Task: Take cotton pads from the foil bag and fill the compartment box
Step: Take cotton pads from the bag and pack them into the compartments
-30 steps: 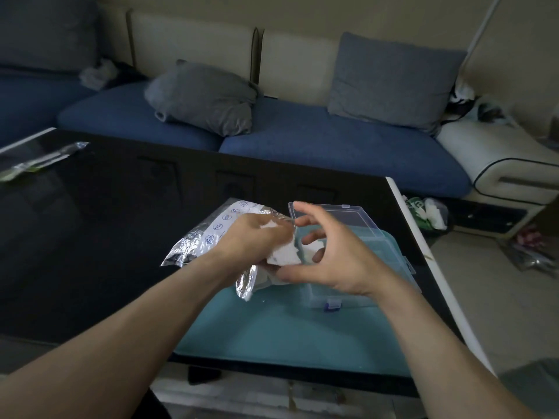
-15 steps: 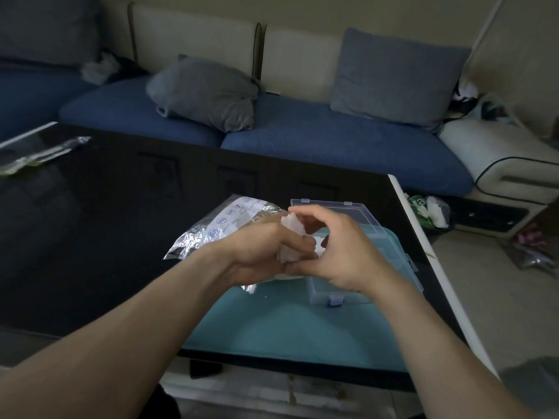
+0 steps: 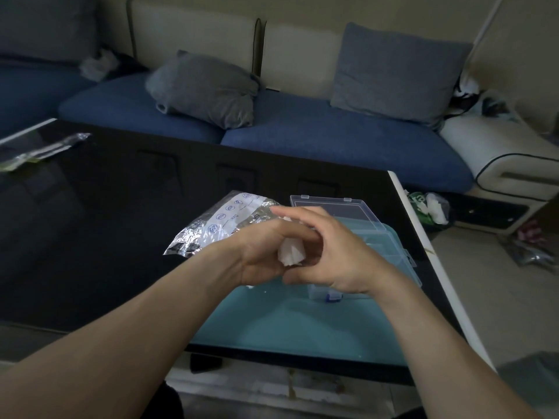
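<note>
Hands: left hand [image 3: 260, 255] and right hand [image 3: 335, 252] meet just above the near-left corner of the compartment box, fingers of both curled in around the same white wad
Cotton pads: a small bunch of cotton pads [image 3: 290, 252] shows as a white wedge between the two palms; most of it is hidden by the fingers, so the count cannot be told
Left grip: fingers and thumb curled round the pads from the left, clamped on them
Right grip: thumb below and fingers arched over the top, also closed on the pads
Foil bag: crinkled foil bag [image 3: 220, 225] lies on the dark glass table [image 3: 90, 237] just behind the left wrist, its mouth hidden by the hand
Compartment box: clear compartment box [image 3: 393, 252] sits on a teal mat [image 3: 302, 322] under and beyond the right hand, its lid [image 3: 332, 207] thrown back flat; what its cells hold is hidden
Handling: judged very light, soft and compressible, with nothing fragile about it; layers likely cling and peel apart unevenly, and a hard squeeze would crumple them
Where to hold: a light pinch across the flat faces near an edge should separate a few pads; gripping the whole wad would keep it bunched
Step in hand: probably sorting or separating the pads before lowering them into a cell
</note>
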### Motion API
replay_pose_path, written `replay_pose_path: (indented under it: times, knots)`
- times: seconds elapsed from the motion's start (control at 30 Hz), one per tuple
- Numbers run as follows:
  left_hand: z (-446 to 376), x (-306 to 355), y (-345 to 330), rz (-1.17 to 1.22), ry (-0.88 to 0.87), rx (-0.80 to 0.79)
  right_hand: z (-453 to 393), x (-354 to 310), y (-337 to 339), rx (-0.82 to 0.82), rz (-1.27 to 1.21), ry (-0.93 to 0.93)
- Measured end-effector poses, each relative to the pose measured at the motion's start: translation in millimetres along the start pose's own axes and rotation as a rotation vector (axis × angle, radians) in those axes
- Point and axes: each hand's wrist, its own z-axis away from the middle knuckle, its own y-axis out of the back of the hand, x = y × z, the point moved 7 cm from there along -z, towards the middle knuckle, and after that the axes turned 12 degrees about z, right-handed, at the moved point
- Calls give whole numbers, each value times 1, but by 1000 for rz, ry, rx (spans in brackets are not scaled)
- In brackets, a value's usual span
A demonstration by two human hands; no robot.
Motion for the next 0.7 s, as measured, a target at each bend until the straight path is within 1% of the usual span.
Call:
replay_pose_path:
  times: [0.07, 0.13, 0.17, 0.23, 0.27, 0.3, 0.37, 0.43, 0.47, 0.53, 0.57, 0.6, 0.63, 0.67, 0.7]
  knots:
    - [-6, 4, 4, 49, -63, 47, 0, 2, 0, 39, 29, -10]
    - [-7, 5, 8, 33, -89, 107, 0, 4, 3, 84, 69, -53]
    - [-6, 3, 7, 1, -75, 110, 0, 4, 5, 102, 54, -66]
    - [-4, -1, 2, -35, -35, 67, 0, 3, 7, 129, 12, -63]
    - [-4, -3, 0, -31, -22, 48, 0, 1, 8, 140, 41, -54]
    - [-3, -4, -2, -21, -22, 45, 0, -1, 9, 145, 73, -50]
    - [-4, 0, 1, 44, -65, 84, 0, -2, 8, 132, 56, -55]
    - [-5, 5, 10, 75, -127, 182, 1, 2, 6, 79, 70, -101]
    - [-5, 12, 19, -23, -197, 266, 2, 5, 5, 42, 123, -135]
    - [1, 31, 32, -432, -390, 452, 4, 14, 1, -42, 216, -210]
    - [5, 40, 34, -599, -503, 523, 5, 19, 0, -68, 246, -245]
    - [11, 49, 32, -686, -607, 568, 6, 24, -1, -78, 266, -274]
    - [17, 57, 29, -710, -700, 588, 5, 28, 0, -78, 290, -296]
    - [23, 63, 28, -731, -769, 606, 5, 30, 1, -70, 312, -309]
    - [27, 68, 27, -783, -796, 634, 3, 33, 0, -60, 333, -319]
